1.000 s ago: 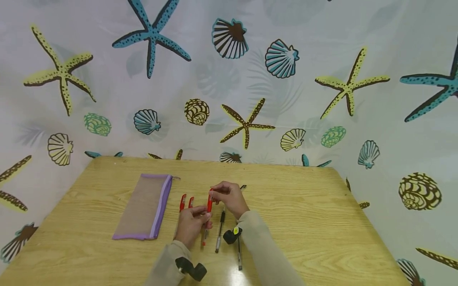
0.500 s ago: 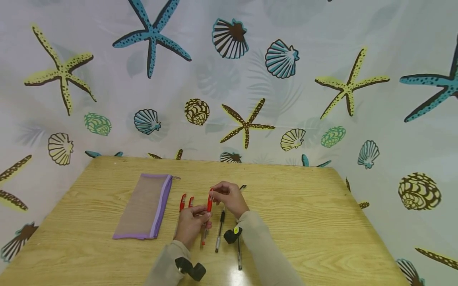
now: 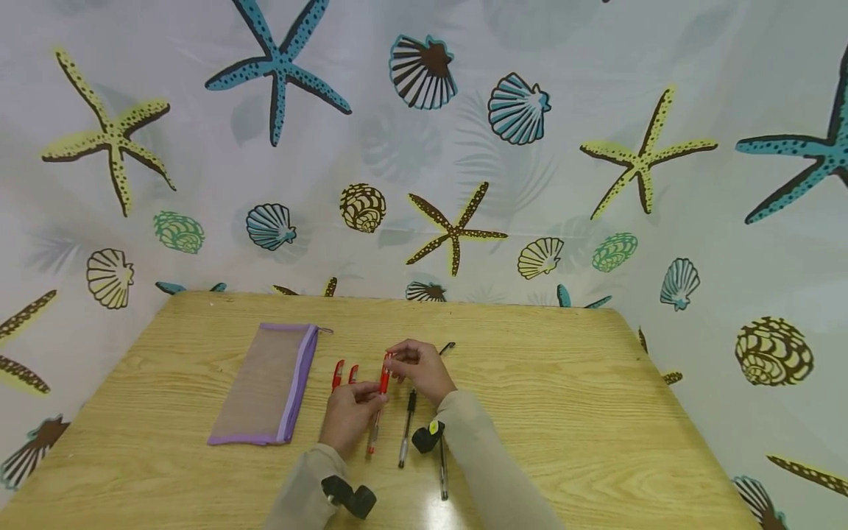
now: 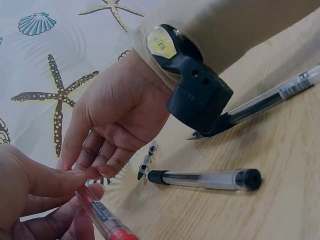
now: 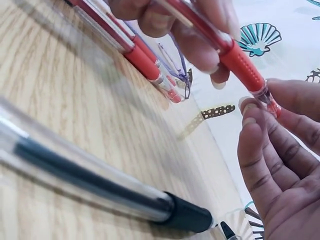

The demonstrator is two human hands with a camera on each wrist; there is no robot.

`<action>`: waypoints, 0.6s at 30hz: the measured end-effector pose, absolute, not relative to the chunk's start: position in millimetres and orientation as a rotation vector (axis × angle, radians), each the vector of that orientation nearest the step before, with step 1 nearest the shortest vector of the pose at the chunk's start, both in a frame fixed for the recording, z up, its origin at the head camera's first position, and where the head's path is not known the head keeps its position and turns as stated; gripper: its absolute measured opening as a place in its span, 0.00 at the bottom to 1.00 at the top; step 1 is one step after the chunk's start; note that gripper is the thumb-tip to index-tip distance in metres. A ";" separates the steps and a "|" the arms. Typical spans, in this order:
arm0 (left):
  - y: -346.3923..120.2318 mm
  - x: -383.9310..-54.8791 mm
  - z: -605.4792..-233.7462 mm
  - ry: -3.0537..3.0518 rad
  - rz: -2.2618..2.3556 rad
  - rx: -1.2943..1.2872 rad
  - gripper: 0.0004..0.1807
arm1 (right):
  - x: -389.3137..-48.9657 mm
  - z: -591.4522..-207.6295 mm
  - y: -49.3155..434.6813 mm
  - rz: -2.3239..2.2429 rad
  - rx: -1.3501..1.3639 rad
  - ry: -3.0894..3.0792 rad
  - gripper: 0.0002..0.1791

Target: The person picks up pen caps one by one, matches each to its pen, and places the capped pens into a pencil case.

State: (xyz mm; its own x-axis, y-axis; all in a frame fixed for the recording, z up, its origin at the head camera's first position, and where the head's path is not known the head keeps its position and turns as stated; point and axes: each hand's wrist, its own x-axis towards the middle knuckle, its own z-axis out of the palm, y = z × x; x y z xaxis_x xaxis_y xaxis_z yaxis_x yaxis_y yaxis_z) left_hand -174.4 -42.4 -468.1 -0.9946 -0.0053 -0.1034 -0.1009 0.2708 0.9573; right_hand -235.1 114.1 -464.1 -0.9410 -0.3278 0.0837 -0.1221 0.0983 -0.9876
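Observation:
My left hand (image 3: 347, 419) grips the clear barrel of a red pen (image 5: 242, 65). At its far end, my right hand (image 3: 422, 370) pinches the clear cap over the tip between thumb and fingers. In the right wrist view the red rubber grip shows between the two hands. The pen slants above the table, its red-plugged end (image 4: 120, 234) toward me. Two more red pens (image 5: 142, 62) lie side by side left of it, partly hidden by my left hand in the head view. A black pen (image 3: 407, 430) lies on the right.
Another black pen (image 3: 444, 475) lies partly under my right forearm. A black-tipped piece (image 3: 447, 347) shows beyond my right hand. At the left lies a flat mesh pouch (image 3: 268, 386) with purple edging. A shell-patterned cloth (image 3: 450, 147) hangs behind the wooden table (image 3: 563, 412).
Both hands and the red pen between them have shifted slightly left. The right fingers remain at the cap end. The other pens and the pouch lie where they were.

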 end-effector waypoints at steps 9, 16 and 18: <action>-45.1 -176.8 -468.9 2.507 1.775 -0.061 0.15 | -245.0 -473.7 111.2 -1.904 -0.422 2.274 0.18; -48.0 -176.8 -469.2 2.487 1.791 -0.046 0.17 | -251.4 -472.9 107.1 -1.881 -0.392 2.269 0.18; -48.7 -176.8 -469.4 2.476 1.787 -0.043 0.17 | -253.0 -473.1 106.3 -1.870 -0.379 2.265 0.18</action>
